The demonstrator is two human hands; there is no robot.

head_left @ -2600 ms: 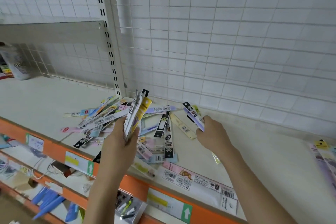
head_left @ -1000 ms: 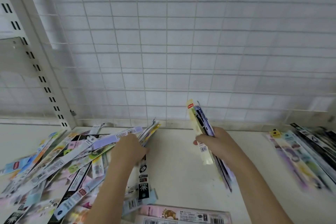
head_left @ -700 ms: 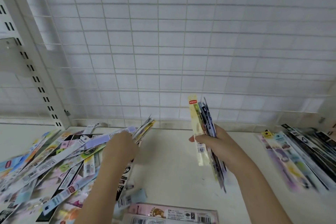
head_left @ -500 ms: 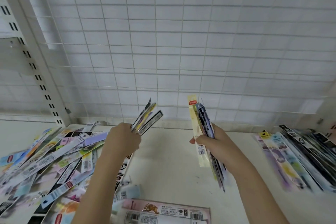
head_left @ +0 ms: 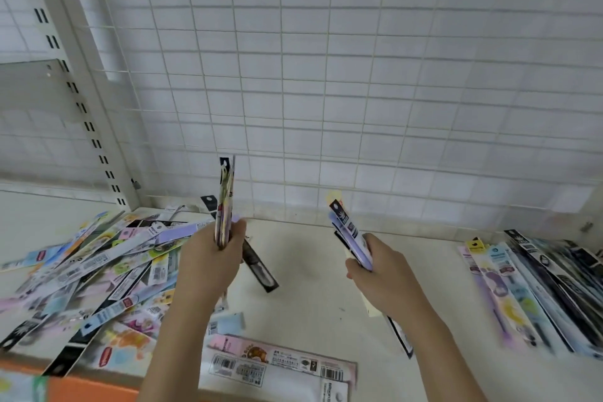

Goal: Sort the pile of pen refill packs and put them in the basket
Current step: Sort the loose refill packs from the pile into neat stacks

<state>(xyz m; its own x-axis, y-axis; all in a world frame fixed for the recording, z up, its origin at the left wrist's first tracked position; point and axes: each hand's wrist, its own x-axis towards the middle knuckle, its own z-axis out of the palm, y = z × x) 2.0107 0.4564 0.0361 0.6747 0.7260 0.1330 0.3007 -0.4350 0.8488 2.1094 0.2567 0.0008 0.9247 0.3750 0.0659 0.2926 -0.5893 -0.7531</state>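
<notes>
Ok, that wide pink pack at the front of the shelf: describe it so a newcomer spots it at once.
Start at the shelf and follow its orange front edge. Between the forearms, at that edge, lies the wide pink pack, flat and crosswise. It is far broader than the slim refill packs of the loose pile, with a donut picture and white barcode labels.

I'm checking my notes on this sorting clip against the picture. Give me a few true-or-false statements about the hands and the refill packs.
1. The left hand grips a bundle of packs held upright. True.
2. The right hand is empty. False: it grips several packs.
3. The big messy pile lies on the right. False: it lies left; a neater row lies right.
4. A wire grid backs the shelf. True.
</notes>
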